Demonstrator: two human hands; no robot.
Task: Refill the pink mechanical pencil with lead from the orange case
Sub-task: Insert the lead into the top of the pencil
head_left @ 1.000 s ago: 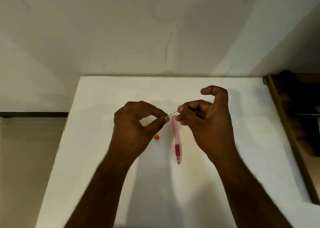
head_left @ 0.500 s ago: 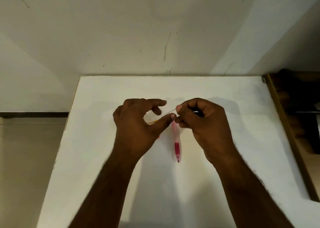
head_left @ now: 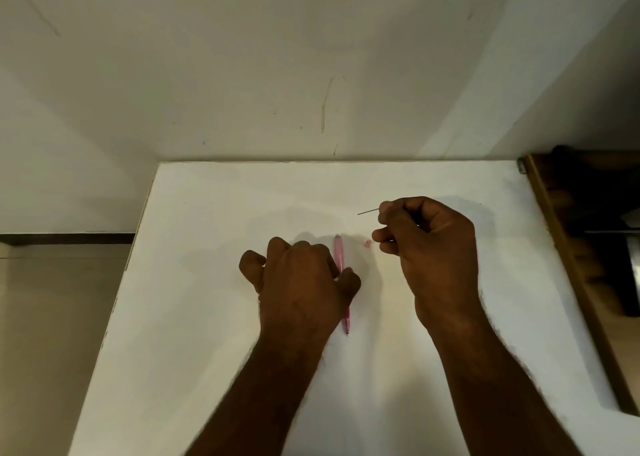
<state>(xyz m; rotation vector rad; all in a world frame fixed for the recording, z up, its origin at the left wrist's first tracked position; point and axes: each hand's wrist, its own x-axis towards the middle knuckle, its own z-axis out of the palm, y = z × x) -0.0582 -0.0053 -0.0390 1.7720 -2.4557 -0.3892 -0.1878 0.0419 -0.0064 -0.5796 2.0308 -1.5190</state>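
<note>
While hands work, white table (head_left: 214,317) abuts scuffed wall (head_left: 242,74).

The flat white tabletop (head_left: 214,282) lies open from nine to twelve o'clock; a dark wooden shelf unit (head_left: 588,247) walls off three o'clock, and a pale plaster wall (head_left: 242,92) closes twelve.

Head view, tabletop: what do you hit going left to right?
Left hand → pink mechanical pencil → small pink cap → right hand, pinching a lead that pokes out to the left above the cap.
</note>
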